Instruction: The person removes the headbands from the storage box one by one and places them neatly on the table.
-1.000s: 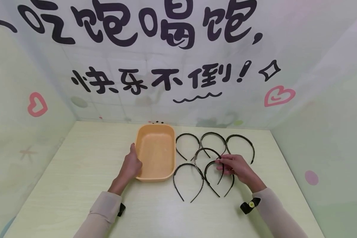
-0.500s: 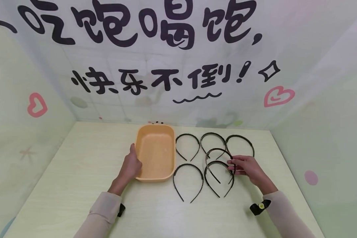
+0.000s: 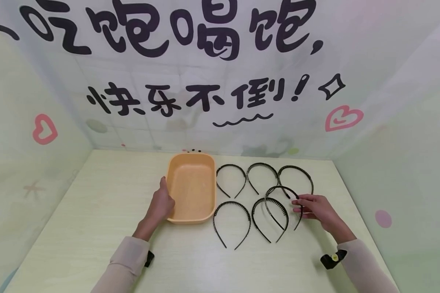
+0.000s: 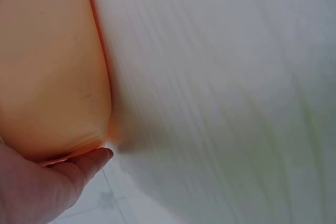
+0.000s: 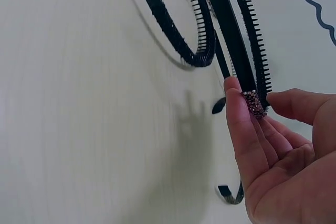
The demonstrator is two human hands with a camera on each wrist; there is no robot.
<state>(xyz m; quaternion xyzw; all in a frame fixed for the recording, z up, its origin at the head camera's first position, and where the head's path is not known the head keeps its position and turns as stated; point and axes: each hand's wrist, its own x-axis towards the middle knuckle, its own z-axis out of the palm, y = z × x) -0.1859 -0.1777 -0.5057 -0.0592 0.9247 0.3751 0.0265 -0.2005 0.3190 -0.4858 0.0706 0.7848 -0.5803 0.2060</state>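
My left hand [image 3: 161, 202] grips the left side of an orange plastic tub [image 3: 192, 187], its thumb along the rim; the left wrist view shows fingers at the tub's edge [image 4: 68, 158]. Nothing lies in the tub. Between thumb and fingers, my right hand [image 3: 318, 208] pinches a black toothed headband [image 3: 278, 187] by one side. A glittery patch on the headband [image 5: 255, 104] shows at the fingertips in the right wrist view. From the head view, the held headband overlaps the front right headband [image 3: 255, 221] lying on the table.
Three black headbands lie in a back row: left [image 3: 230, 165], middle [image 3: 262, 164] and right [image 3: 297, 167]. Another headband [image 3: 232, 202] lies in front, right of the tub. Printed walls enclose the pale wooden table [image 3: 205, 260] at the back and sides.
My right hand has moved right and slightly toward me with the pinched headband, crossing over the front right headband. The left hand and the tub have stayed in place.
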